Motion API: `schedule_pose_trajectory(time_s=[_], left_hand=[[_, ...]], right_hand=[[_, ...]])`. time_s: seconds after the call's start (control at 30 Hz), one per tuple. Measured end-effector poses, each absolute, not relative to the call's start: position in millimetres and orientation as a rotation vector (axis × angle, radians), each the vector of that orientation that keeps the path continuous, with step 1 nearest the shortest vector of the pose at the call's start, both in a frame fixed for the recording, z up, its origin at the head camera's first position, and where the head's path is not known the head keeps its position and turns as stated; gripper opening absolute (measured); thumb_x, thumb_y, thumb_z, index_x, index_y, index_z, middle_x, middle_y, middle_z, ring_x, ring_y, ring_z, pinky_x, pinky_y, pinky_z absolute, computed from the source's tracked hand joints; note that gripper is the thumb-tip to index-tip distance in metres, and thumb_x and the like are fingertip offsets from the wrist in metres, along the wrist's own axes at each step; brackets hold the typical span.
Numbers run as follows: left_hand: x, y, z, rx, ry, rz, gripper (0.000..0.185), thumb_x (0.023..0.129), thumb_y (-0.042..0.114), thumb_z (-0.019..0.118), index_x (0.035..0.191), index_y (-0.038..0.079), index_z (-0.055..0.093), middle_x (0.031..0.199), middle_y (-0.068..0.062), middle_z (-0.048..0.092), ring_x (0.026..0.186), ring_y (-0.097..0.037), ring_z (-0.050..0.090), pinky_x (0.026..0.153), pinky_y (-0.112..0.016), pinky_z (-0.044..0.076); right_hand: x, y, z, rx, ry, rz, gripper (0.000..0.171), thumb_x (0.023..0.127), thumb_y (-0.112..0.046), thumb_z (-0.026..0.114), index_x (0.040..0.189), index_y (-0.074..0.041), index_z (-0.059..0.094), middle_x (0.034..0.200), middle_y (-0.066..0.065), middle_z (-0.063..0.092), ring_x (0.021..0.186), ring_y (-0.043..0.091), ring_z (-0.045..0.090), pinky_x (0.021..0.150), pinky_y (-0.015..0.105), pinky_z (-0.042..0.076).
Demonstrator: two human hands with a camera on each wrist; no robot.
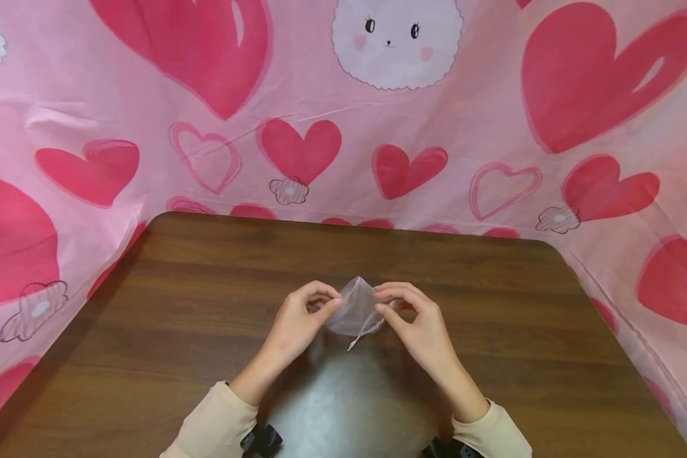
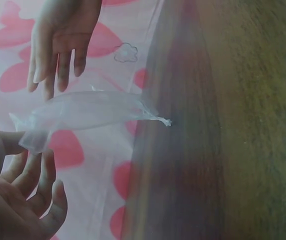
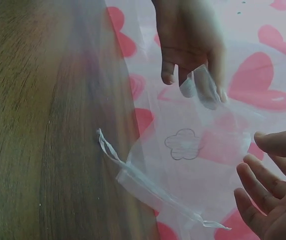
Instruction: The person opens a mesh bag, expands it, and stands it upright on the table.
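The desk (image 1: 206, 331) is dark brown wood with a fine streaked grain and a pale glare patch near its front edge. Behind the desk hangs a pink cloth (image 1: 464, 127) printed with solid red hearts, hearts drawn in outline only, small outlined flowers and a white scalloped face with black eyes and pink cheeks. Above the desk, the pouch (image 1: 356, 308) is sheer, colourless white, with a thin white drawstring (image 3: 110, 150). The sleeves (image 1: 217, 423) are pale cream.

Makeshift home recording nook, dark wooden table (image 1: 206, 318), pink heart-and-bunny bedsheet backdrop (image 1: 149, 127) draped around
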State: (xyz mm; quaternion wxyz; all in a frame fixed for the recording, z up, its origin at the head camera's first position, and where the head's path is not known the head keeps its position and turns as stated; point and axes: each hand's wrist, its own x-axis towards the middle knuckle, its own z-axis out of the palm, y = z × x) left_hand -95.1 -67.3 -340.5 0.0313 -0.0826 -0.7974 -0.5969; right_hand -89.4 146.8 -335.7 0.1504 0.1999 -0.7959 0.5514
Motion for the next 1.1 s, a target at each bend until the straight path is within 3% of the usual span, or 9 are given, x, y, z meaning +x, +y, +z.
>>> schedule_pose_trajectory(time_s=[0.27, 0.43, 0.67, 1.1], left_hand=[[-95.4, -67.0, -344.0, -0.191, -2.503, -1.835, 0.007, 0.089, 0.013, 0.075, 0.092, 0.011, 0.070, 0.085, 0.003, 0.070, 0.082, -0.014, 0.065, 0.077, -0.035, 0.047], [-95.2, -64.8, -342.9, -0.254, -2.473, -1.866, 0.006, 0.089, 0.012, 0.074, 0.093, 0.010, 0.070, 0.086, 0.001, 0.071, 0.083, -0.014, 0.065, 0.080, -0.037, 0.048], [-91.0, -59.1, -336.7, -0.363, -2.498, -1.829, 0.006, 0.090, 0.014, 0.074, 0.093, 0.016, 0.069, 0.087, 0.004, 0.070, 0.077, -0.012, 0.062, 0.074, -0.032, 0.050], [-88.8, -57.7, -335.1, -0.391, -2.558, -1.725, 0.014, 0.085, 0.014, 0.079, 0.096, 0.018, 0.071, 0.082, 0.009, 0.069, 0.077, -0.008, 0.063, 0.077, -0.039, 0.052]], right_hand=[[-91.3, 147.2, -334.5, 0.561, -2.301, 1.581, 0.018, 0.086, -0.001, 0.076, 0.102, -0.008, 0.074, 0.102, 0.001, 0.072, 0.090, 0.014, 0.065, 0.078, 0.033, 0.051], [-90.8, 145.4, -335.1, 0.558, -2.379, 1.571, 0.018, 0.086, -0.007, 0.076, 0.104, -0.010, 0.075, 0.096, -0.002, 0.072, 0.088, 0.013, 0.065, 0.080, 0.038, 0.052], [-89.2, 140.7, -332.3, 0.524, -2.447, 1.605, 0.022, 0.085, -0.011, 0.079, 0.106, -0.010, 0.075, 0.095, -0.003, 0.072, 0.088, 0.014, 0.065, 0.081, 0.038, 0.052], [-87.9, 142.3, -329.4, 0.422, -2.494, 1.567, 0.008, 0.087, -0.016, 0.078, 0.093, -0.011, 0.078, 0.089, -0.006, 0.074, 0.083, 0.012, 0.065, 0.079, 0.046, 0.051]])
